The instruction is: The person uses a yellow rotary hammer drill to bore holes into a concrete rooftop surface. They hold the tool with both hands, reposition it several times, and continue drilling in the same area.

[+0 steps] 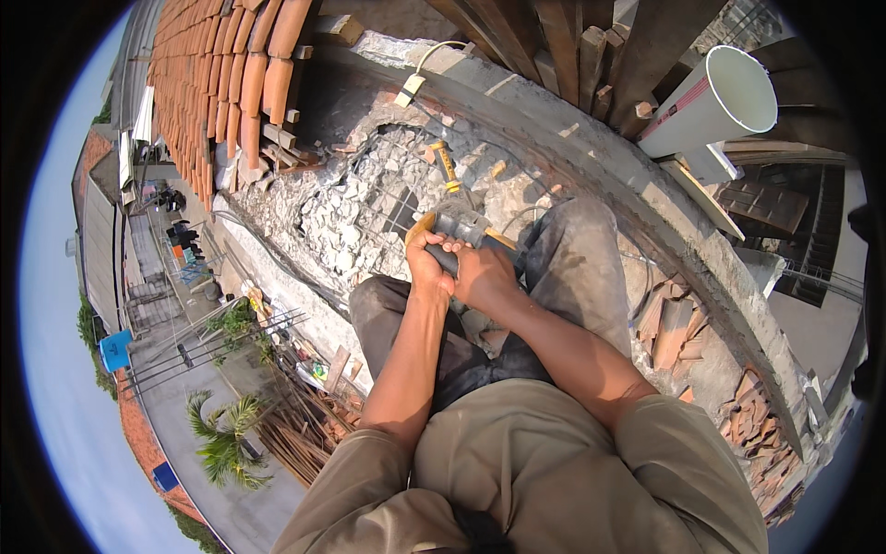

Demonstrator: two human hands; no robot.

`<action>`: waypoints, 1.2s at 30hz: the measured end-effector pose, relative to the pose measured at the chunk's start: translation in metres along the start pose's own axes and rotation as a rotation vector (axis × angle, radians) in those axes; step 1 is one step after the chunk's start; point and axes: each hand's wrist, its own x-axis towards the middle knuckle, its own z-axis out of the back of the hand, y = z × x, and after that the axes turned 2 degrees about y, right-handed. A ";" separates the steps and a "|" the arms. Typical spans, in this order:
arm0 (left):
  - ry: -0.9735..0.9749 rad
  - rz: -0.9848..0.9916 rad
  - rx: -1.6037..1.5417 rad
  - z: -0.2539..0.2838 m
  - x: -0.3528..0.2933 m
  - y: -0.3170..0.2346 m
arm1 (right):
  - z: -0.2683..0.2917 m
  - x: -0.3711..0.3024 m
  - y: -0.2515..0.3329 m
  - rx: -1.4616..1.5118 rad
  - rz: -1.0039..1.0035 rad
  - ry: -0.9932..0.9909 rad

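Note:
Both my hands are wrapped round the rear grip of a yellow and dark grey power hammer (464,224). My left hand (427,265) closes on its left side. My right hand (487,277) grips it from the right, close against the left. A yellow side handle (445,164) sticks out from the tool's far end. The tool points away from me over broken concrete rubble (346,208), between my bent knees. Thin steel rebar (399,210) crosses a dark gap left of the tool. Its working tip is hard to make out.
Orange roof tiles (229,83) rise at the far left. A concrete ledge (591,138) curves along the right, with a tall white bucket (706,106) beyond it. A pale plug connector (410,90) hangs on a cable ahead. Broken tiles (672,328) lie right of my knee; lower ground drops away left.

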 end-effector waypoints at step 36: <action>-0.165 0.241 -0.016 0.066 0.073 -0.055 | -0.070 0.066 0.024 0.071 0.088 0.069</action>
